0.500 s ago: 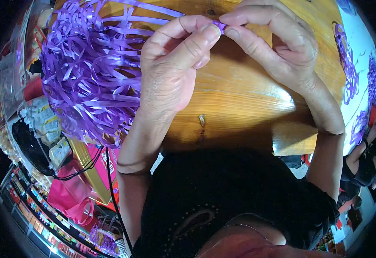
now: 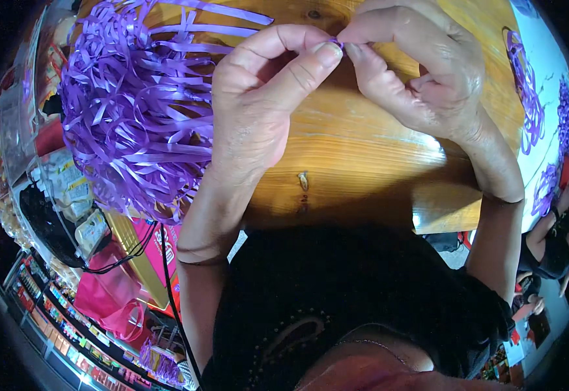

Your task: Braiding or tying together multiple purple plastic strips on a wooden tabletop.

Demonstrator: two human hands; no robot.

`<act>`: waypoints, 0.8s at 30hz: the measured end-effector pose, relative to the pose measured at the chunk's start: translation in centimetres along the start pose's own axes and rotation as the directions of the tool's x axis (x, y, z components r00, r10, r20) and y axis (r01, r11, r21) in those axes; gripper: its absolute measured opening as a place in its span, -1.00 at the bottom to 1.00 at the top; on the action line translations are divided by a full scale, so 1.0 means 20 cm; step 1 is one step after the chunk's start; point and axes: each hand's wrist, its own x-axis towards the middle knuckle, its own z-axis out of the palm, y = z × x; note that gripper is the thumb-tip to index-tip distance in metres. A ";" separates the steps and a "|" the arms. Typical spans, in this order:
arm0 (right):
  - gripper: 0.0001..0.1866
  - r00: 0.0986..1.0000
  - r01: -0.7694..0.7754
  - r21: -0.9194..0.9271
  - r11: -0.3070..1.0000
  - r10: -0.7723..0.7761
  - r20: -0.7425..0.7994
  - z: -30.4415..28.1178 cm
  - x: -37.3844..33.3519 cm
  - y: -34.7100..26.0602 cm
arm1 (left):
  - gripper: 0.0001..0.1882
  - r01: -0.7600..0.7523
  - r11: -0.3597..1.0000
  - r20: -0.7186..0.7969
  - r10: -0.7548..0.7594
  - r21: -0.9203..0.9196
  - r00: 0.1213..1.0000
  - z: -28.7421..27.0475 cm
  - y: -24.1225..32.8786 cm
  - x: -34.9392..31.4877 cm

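Note:
A small piece of purple ribbon (image 2: 338, 43) is pinched between my two hands over the far part of the wooden table (image 2: 349, 150). My left hand (image 2: 258, 91) grips it between thumb and forefinger, the other fingers curled behind. From the other side my right hand (image 2: 421, 65) pinches it with thumb and forefinger, the fingertips of both hands almost touching. Little of the ribbon shows past the fingers. Beside my left hand lies a big tangled heap of purple ribbon (image 2: 134, 111), some strands stretching out behind that hand.
More purple ribbon loops (image 2: 528, 98) lie at the table's right edge, by a white marbled surface (image 2: 545, 45). At left are clear plastic packages (image 2: 63, 176), a pink bag (image 2: 108, 293) and a black cable (image 2: 170, 280). Another person (image 2: 554, 241) is at the far right.
The fingers of both hands have shifted slightly on the ribbon, and less purple shows between them. My right thumb is bent more. The person at right has moved a little.

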 end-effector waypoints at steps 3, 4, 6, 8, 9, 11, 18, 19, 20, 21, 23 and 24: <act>-0.85 1.000 -0.015 -0.036 0.999 0.015 -0.012 -0.01 0.00 -0.01 | -0.85 -0.051 0.992 0.049 0.045 0.118 0.998 0.02 0.01 0.00; -0.86 0.997 -0.068 0.015 0.998 0.068 -0.030 -0.01 0.01 -0.02 | -0.85 -0.083 0.977 0.045 0.076 0.195 0.996 0.02 0.02 -0.01; -0.86 0.991 -0.119 0.067 0.991 0.122 -0.045 -0.01 0.01 -0.02 | -0.85 -0.115 0.956 0.042 0.107 0.271 0.993 0.02 0.02 -0.01; -0.89 0.985 -0.158 0.103 0.982 0.164 -0.047 0.00 -0.01 0.00 | -0.85 -0.051 0.973 -0.017 0.056 0.226 0.998 0.02 0.02 -0.01; -0.89 0.985 -0.159 0.102 0.982 0.165 -0.047 0.00 -0.01 0.00 | -0.85 -0.050 0.973 -0.016 0.055 0.225 0.998 0.02 0.02 -0.01; -0.91 0.976 -0.201 0.076 0.977 0.207 -0.070 0.01 -0.01 0.01 | -0.85 -0.023 0.977 -0.033 0.031 0.212 0.999 0.02 0.02 0.00; -0.88 0.995 0.042 0.072 0.997 -0.036 -0.095 0.04 -0.04 0.09 | -0.86 -0.040 0.976 -0.080 0.058 0.213 0.995 0.03 0.01 -0.01; -0.84 0.993 -0.102 0.136 0.985 0.108 -0.039 0.02 -0.03 0.04 | -0.83 -0.060 0.972 -0.089 0.082 0.227 0.993 0.02 0.01 -0.01; -0.81 0.969 -0.247 0.191 0.950 0.247 0.026 0.00 -0.02 0.01 | -0.80 -0.080 0.967 -0.098 0.106 0.241 0.990 0.02 0.00 -0.01; -0.81 0.969 -0.246 0.192 0.950 0.245 0.027 0.00 -0.02 0.02 | -0.80 -0.080 0.967 -0.099 0.107 0.242 0.989 0.02 0.01 -0.01; -0.69 0.990 -0.143 0.183 0.973 0.140 0.028 -0.01 -0.02 0.04 | -0.85 -0.073 0.982 -0.079 0.088 0.175 0.993 0.00 0.02 -0.01; -0.69 0.990 -0.144 0.181 0.973 0.141 0.025 0.01 -0.02 0.06 | -0.85 -0.073 0.982 -0.075 0.087 0.175 0.993 0.01 0.02 -0.01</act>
